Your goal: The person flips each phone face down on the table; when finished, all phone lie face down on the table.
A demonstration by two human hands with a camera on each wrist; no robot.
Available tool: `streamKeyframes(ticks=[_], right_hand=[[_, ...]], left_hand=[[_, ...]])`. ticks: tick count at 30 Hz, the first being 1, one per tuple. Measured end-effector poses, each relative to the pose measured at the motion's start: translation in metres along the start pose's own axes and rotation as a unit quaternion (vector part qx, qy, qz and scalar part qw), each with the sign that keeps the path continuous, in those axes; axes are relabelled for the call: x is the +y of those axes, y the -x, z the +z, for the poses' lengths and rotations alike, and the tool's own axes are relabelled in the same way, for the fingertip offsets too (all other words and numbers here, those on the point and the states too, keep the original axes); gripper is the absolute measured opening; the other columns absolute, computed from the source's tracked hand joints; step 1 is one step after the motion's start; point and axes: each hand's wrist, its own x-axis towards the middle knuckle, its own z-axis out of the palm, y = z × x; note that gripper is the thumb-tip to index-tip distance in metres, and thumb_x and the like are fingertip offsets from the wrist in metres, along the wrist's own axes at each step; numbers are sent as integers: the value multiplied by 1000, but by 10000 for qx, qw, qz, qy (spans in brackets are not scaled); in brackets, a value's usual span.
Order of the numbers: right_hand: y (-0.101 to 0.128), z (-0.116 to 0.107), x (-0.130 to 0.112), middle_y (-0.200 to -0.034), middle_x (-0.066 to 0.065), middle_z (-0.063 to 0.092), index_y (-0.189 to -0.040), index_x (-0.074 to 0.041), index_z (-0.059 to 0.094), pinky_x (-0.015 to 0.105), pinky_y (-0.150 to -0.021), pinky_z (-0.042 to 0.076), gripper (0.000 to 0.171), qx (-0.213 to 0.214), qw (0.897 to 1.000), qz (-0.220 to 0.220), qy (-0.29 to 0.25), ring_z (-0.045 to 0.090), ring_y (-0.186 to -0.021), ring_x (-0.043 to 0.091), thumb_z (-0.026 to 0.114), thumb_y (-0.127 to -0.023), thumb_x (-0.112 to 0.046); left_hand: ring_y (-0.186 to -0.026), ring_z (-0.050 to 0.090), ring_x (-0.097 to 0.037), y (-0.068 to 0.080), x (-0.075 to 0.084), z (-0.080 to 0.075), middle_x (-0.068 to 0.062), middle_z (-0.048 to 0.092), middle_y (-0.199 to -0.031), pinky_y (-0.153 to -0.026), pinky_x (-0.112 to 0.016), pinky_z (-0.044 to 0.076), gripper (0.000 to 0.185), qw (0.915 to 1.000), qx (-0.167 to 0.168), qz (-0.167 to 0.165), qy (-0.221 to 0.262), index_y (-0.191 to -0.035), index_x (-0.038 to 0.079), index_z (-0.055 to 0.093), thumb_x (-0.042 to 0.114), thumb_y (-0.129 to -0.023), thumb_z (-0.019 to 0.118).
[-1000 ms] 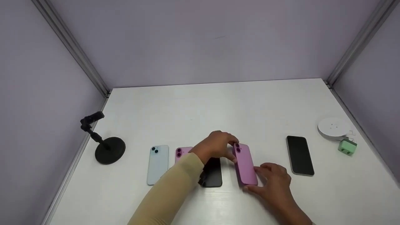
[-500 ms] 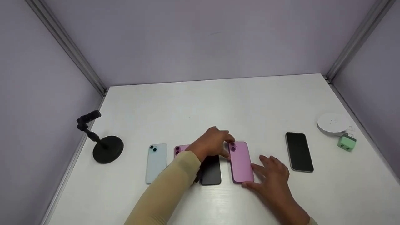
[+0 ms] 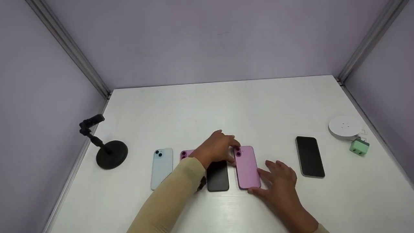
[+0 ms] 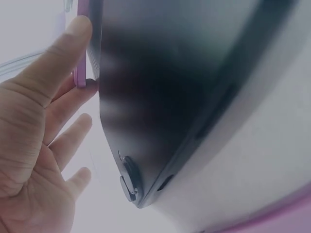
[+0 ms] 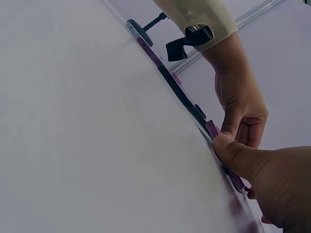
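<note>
A pink phone (image 3: 247, 170) lies camera side up on the white table. My left hand (image 3: 216, 147) holds it at the upper left corner, thumb on the side and fingers at the top edge. At its lower right corner is my right hand (image 3: 280, 183), with the thumb on the bottom edge and a finger against the side. Beneath my left wrist is a dark phone (image 3: 217, 178), large in the left wrist view. Further left are a second pink phone (image 3: 186, 153), mostly hidden by my sleeve, and a pale blue phone (image 3: 162, 168).
A black stand (image 3: 112, 154) with a round base is at the left. To the right lies another phone (image 3: 310, 157), dark face up. Beyond it are a round white disc (image 3: 344, 127) and a green charger plug (image 3: 359, 146). Walls enclose the table's back and sides.
The pink phone has gone from tilted to lying down on the table, and has shifted left toward the dark phone. Both hands moved along with it.
</note>
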Motion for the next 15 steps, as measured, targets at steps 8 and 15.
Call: streamKeyframes(ticks=[8, 15], right_hand=[[0, 1, 0, -154, 18, 63, -134, -13, 80, 69, -123, 22, 73, 124, 9998, -136, -22, 41, -151, 49, 98, -75, -53], [0, 1, -2, -155, 18, 62, -136, -13, 79, 69, -122, 23, 73, 50, 10000, -72, -1, 41, -151, 49, 98, -76, -52]], left_hand=[[-139, 65, -22, -1, 3, 0, 4, 74, -141, -137, -49, 21, 55, 9982, -38, 175, -574, -135, 29, 78, 44, -86, 95], [-139, 65, -22, -2, 6, 1, 5, 75, -138, -137, -51, 21, 51, 9972, -63, 187, -716, -132, 29, 79, 45, -86, 94]])
